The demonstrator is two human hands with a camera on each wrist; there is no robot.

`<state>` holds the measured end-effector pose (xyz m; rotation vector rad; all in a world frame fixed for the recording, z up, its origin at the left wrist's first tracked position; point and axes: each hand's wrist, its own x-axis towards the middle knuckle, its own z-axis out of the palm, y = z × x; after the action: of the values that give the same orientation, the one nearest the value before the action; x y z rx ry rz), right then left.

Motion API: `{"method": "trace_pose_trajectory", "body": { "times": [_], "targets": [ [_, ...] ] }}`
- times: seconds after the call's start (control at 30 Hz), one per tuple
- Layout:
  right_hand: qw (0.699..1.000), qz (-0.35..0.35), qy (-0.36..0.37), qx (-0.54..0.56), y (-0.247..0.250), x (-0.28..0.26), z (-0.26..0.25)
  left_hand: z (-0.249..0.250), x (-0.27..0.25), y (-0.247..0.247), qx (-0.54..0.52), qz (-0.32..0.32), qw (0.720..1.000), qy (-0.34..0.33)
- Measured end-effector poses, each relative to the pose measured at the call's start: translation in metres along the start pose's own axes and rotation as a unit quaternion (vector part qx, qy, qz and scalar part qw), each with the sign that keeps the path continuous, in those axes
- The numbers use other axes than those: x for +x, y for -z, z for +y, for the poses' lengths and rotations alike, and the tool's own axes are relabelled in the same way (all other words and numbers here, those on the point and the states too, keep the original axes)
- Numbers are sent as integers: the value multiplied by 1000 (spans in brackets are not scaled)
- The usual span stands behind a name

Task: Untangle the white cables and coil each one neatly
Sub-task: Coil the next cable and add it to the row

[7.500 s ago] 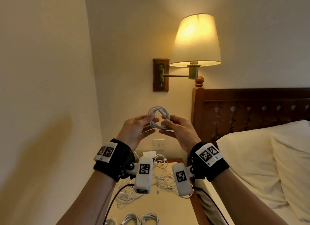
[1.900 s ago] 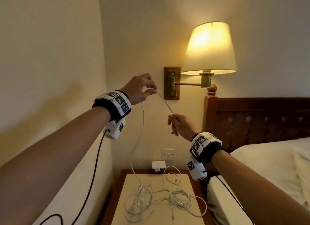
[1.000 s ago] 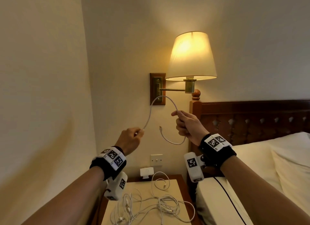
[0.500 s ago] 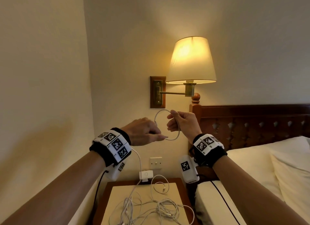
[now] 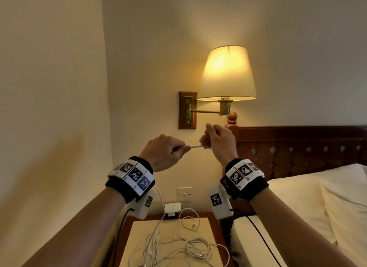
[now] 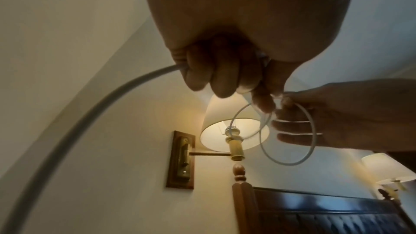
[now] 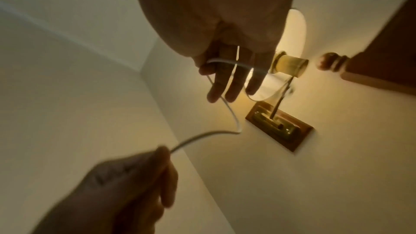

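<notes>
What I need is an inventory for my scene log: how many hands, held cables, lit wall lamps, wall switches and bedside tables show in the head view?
hands: 2, left hand and right hand
held cable: 1
wall lamp: 1
wall switch: 1
bedside table: 1
total: 6

White cable [image 5: 58,146], cream lampshade [image 5: 227,73], dark brown headboard [image 5: 297,145], black-and-white checkered wristbands [image 5: 132,175].
</notes>
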<state>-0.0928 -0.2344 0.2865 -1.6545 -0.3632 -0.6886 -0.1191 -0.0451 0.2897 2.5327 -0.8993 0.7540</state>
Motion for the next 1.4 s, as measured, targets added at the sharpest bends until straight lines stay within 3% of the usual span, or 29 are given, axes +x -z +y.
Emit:
{"method": "trace_pose_trajectory", "body": {
  "times": [0.17, 0.3, 0.37, 0.5, 0.67, 0.77, 0.87, 1.03, 1.27, 1.4],
  "targets": [
    [987, -17, -101, 126, 16, -1, 2, -19, -5, 7, 62, 87, 991, 85],
    [980, -71, -155, 99, 17, -2, 10, -30, -4, 9, 57, 182, 973, 133],
    [969, -114, -167, 139, 15, -4, 8, -28, -4, 8, 55, 174, 976, 114],
    [969, -174, -109, 140, 16, -10, 5, -15, -7, 2, 34, 117, 992, 26],
    [988, -114, -63, 85, 12, -11, 3, 0, -8, -3, 19, 124, 989, -76],
    [988, -81, -85, 102, 14, -10, 2, 1, -6, -5, 46, 190, 978, -76],
    [981, -93, -103, 134, 17, -11, 3, -1, -5, -7, 58, 235, 969, -58],
    [967, -120, -134, 181, 20, -10, 2, 1, -9, -21, 48, 121, 983, -132],
    [978, -161, -70, 112, 18, -16, -7, 13, -3, -26, 40, 81, 975, -202],
    [969, -200, -82, 118, 17, -20, -10, 16, -1, -19, -39, 127, 973, -187]
  ]
}}
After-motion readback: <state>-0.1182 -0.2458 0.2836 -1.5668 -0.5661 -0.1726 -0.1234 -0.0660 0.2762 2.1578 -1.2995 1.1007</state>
